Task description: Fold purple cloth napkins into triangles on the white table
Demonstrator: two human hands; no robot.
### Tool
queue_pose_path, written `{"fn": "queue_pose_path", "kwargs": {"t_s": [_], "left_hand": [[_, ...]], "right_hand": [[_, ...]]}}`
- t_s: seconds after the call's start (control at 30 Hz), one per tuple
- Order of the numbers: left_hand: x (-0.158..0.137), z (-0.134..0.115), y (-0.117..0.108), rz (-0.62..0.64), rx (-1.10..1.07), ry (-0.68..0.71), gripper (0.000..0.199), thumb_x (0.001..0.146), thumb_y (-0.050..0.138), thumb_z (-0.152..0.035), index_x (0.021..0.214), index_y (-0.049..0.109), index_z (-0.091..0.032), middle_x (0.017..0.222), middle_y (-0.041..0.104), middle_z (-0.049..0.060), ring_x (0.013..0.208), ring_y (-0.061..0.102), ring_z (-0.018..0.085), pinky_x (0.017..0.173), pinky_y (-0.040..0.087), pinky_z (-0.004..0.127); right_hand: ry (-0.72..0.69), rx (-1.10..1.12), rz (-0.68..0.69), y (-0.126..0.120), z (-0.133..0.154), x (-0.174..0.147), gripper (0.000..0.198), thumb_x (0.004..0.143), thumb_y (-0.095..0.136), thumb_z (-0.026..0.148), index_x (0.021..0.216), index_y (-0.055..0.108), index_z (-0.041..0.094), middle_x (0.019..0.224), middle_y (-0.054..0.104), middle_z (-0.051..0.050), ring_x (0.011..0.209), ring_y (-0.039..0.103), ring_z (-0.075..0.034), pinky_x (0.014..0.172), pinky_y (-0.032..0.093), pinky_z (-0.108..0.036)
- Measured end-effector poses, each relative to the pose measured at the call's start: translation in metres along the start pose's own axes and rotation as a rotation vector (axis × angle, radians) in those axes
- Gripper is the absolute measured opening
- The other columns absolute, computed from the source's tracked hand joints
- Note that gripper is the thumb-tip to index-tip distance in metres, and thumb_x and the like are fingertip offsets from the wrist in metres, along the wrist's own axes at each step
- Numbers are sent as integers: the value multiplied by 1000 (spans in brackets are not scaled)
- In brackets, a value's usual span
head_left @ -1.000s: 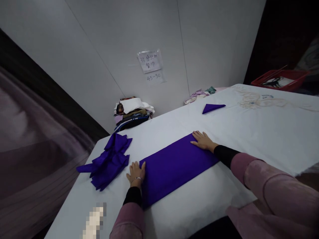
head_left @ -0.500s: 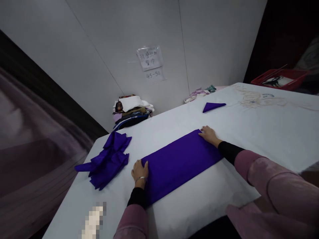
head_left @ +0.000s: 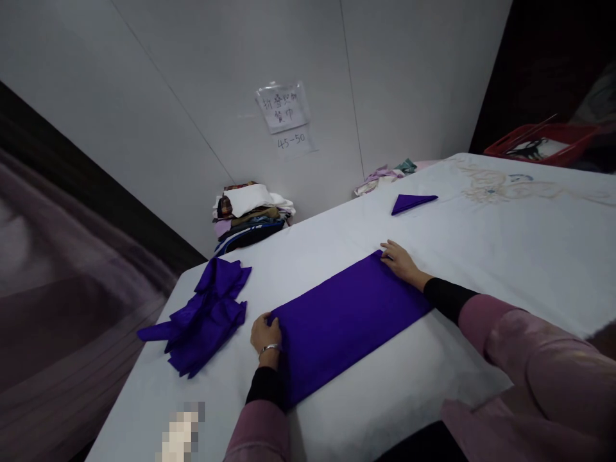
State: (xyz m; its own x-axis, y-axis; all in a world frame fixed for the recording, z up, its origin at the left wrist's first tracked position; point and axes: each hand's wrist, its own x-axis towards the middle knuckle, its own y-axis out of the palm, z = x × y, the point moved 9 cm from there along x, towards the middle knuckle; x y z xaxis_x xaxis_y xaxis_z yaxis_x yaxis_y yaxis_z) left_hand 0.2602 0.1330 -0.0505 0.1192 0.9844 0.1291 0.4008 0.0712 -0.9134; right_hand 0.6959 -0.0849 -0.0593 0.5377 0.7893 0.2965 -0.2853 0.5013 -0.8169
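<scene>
A purple cloth napkin (head_left: 346,321), folded into a long rectangle, lies flat on the white-covered table (head_left: 346,398). At its far left corner my left hand (head_left: 265,333), a bracelet on the wrist, has its fingers curled around the cloth edge. My right hand (head_left: 399,261) pinches the far right corner between thumb and finger, the other fingers raised. Left of my left hand is a crumpled heap of purple cloth (head_left: 209,321). Beyond my right hand sits a purple napkin folded into a small triangle (head_left: 411,203).
Against the wall (head_left: 308,51) stands a stack of folded clothes (head_left: 253,215), with more cloth (head_left: 382,178) behind the table. A red basket (head_left: 572,147) is at the far right. Handwritten paper sheets (head_left: 283,108) hang on the wall. A pixelated patch (head_left: 179,436) covers something at lower left.
My fingers have closed more tightly at the napkin's two far corners. The napkin lies nearly as before; the view has shifted slightly.
</scene>
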Motion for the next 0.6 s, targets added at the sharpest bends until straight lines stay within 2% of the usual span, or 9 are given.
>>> {"fn": "queue_pose_path", "kwargs": {"t_s": [0.07,0.13,0.23,0.37,0.47,0.6], "left_hand": [[0,0,0,0,-3,-10,34,81,51,-25,113,59,-15,115,62,12,110,55,24,95,42,34],[0,0,-2,-2,1,-21,39,81,50,-25,118,56,-14,118,61,12,113,53,25,97,40,35],[1,-2,-5,-4,27,-27,40,81,49,-27,118,58,-14,117,61,14,113,52,28,97,40,39],[4,-3,-9,17,20,-25,27,80,49,-29,93,69,-17,106,65,14,107,55,31,91,43,41],[8,1,-15,6,-25,-49,24,80,51,-31,87,69,-17,103,66,12,102,58,28,88,45,37],[9,12,-25,-20,-105,-87,29,82,49,-35,94,67,-16,102,68,9,96,62,22,83,48,30]], "right_hand": [[-125,42,28,0,12,-8,16,82,50,25,86,65,23,131,54,-3,132,32,-22,105,30,-43],[-179,76,48,-2,18,-14,17,83,48,26,86,65,23,130,54,-2,132,32,-22,105,31,-43],[-60,89,69,-5,11,-10,17,82,49,25,86,65,23,127,57,-2,126,40,-21,102,35,-38],[110,77,101,-6,1,6,20,84,47,24,87,66,20,99,68,-4,93,60,-19,82,45,-30],[174,53,124,-6,-5,17,22,84,47,25,89,67,18,88,69,-5,81,62,-18,71,45,-27],[211,19,167,-4,-11,25,23,82,49,25,91,69,18,92,70,-6,83,61,-18,69,43,-25]]}}
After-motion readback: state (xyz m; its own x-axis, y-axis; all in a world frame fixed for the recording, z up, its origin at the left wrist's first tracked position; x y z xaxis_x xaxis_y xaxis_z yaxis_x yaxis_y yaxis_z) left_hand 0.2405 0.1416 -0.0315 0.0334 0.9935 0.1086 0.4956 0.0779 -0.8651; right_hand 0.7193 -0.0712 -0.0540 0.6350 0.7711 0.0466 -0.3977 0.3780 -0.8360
